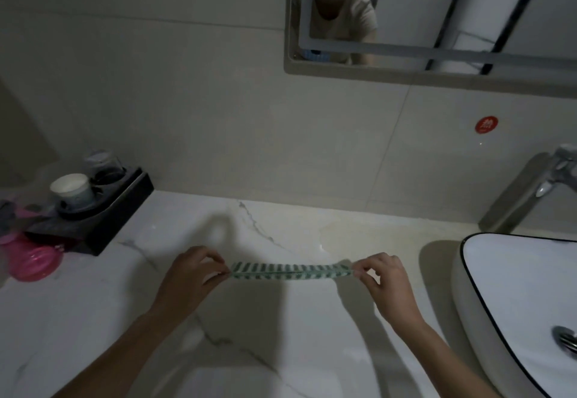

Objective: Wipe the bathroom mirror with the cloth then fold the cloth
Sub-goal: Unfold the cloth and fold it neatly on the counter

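Note:
A green and white striped cloth (288,271) is stretched into a narrow band just above the marble counter (281,335). My left hand (190,276) pinches its left end between thumb and fingers. At the other end my right hand (385,276) pinches the cloth the same way. The mirror (437,16) hangs on the tiled wall at the upper right, and a person shows in its reflection.
A white basin (512,304) with a dark rim sits at the right, a chrome tap (559,173) behind it. At the left stand a black tray (103,210) with a white cup (73,190) and a pink container (32,263).

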`<action>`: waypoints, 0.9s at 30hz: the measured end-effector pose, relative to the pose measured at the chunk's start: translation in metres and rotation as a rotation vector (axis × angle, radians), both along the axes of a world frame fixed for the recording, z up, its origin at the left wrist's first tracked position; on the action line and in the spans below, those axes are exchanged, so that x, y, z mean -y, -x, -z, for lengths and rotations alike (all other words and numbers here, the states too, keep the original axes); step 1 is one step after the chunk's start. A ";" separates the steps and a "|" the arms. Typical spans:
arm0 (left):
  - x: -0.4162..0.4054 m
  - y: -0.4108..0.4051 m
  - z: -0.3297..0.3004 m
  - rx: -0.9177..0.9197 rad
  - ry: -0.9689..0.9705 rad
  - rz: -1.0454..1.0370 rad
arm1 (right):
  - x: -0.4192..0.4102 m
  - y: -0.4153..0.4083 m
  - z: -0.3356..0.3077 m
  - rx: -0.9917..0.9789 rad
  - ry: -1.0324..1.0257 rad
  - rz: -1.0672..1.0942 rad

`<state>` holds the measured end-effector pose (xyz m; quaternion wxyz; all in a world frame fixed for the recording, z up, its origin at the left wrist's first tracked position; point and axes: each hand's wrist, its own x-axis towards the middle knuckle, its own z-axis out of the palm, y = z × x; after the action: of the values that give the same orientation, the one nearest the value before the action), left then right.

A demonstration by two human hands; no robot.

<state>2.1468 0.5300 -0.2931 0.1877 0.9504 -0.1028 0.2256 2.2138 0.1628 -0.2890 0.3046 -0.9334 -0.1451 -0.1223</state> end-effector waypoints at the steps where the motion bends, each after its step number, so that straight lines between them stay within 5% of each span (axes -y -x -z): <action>1: 0.002 0.004 0.007 -0.022 -0.020 0.030 | 0.006 0.006 0.008 -0.019 0.032 0.002; 8: 0.024 0.056 0.061 -0.193 0.029 0.242 | 0.015 0.083 0.083 -0.135 0.156 -0.076; 15: 0.036 0.080 0.078 -0.233 -0.190 0.045 | 0.016 0.110 0.088 -0.136 0.208 -0.077; 27: 0.037 0.083 0.072 -0.442 0.001 -0.111 | 0.020 0.083 0.065 -0.297 0.171 0.071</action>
<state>2.0633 0.4930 -0.3654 0.1935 0.9808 -0.0067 0.0221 2.1310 0.1430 -0.3540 0.2377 -0.9682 -0.0751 0.0191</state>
